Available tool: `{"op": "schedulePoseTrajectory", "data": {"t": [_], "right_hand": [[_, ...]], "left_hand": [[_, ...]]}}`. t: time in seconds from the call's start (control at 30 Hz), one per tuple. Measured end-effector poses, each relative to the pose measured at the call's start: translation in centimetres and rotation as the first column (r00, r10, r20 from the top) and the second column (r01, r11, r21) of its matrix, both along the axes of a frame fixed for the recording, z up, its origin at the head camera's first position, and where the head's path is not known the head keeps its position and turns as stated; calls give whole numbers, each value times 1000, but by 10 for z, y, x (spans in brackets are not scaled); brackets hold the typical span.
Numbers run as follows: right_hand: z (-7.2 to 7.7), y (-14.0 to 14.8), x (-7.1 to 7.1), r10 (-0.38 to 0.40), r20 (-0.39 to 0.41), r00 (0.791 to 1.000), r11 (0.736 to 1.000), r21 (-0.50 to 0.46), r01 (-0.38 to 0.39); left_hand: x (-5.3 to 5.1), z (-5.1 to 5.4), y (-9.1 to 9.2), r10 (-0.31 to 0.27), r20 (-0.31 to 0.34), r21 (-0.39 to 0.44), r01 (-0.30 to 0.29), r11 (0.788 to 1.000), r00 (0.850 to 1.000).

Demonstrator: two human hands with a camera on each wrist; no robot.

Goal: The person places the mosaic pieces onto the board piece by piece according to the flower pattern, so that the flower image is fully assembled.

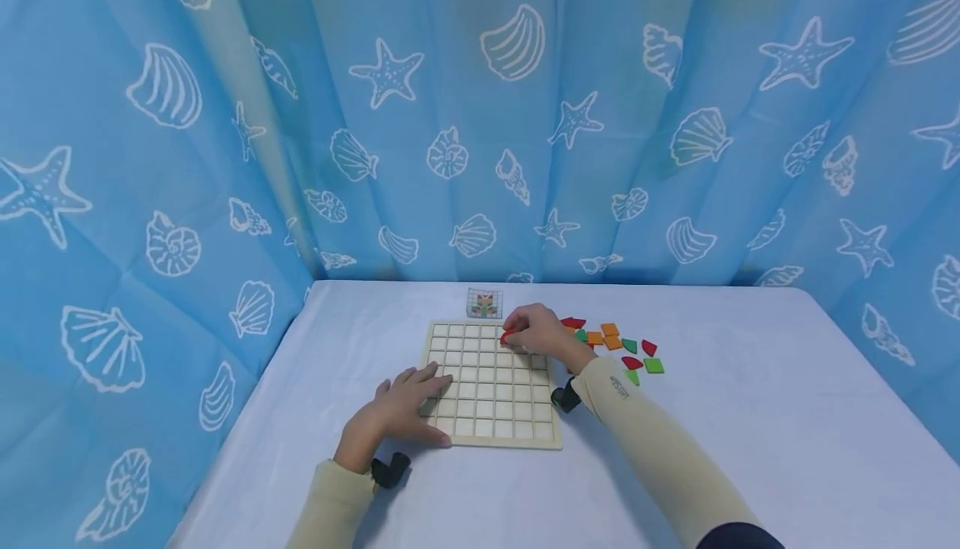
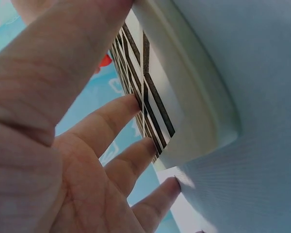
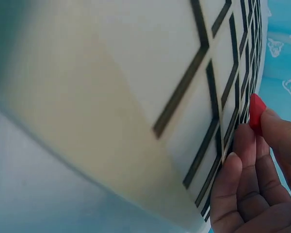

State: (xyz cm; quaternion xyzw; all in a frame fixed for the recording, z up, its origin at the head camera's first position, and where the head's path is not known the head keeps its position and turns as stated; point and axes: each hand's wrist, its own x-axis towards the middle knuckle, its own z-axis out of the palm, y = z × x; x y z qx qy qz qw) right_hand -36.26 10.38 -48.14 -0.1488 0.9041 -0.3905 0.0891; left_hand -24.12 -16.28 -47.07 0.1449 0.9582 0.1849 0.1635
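A square cream grid board [image 1: 502, 442] with a raised rim lies flat on the white cloth. My right hand [image 1: 538, 331] is over its far right part, pinching a small red tile [image 3: 256, 114] between thumb and fingers. In the right wrist view that tile is just above the grid, and I cannot tell whether it touches. At the board's left edge, my left hand [image 1: 403, 409] rests with fingers spread, some fingertips on the grid [image 2: 153, 97] and the thumb near the front left corner.
Loose red, orange and green tiles lie right of the board, among them a light green square [image 1: 654, 366] and an orange square [image 1: 610, 329]. A small pattern card [image 1: 484, 303] stands behind the board. A blue shell-print curtain [image 1: 450, 116] hangs behind the table.
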Motion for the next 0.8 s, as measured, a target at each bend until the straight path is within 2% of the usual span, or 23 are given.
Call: {"op": "schedulePoseTrajectory", "data": {"t": [0.17,0.3,0.57,0.8], "right_hand": [[2,-4,-4,15,10,1000,1000,19,-15],[3,-6,-2,15,21,1000,999,42,-16],[3,-6,0,59,-41,997,992,110,-54],[3,-6,2,78,19,997,989,122,-79]], "left_hand": [[-2,3,-2,-9,0,0,9,1000,1000],[-2,1,-2,-7,4,-1,7,1000,1000],[-2,-1,-1,-10,-13,-7,10,1000,1000],[-1,-3,0,3,0,-17,-3,1000,1000]]}}
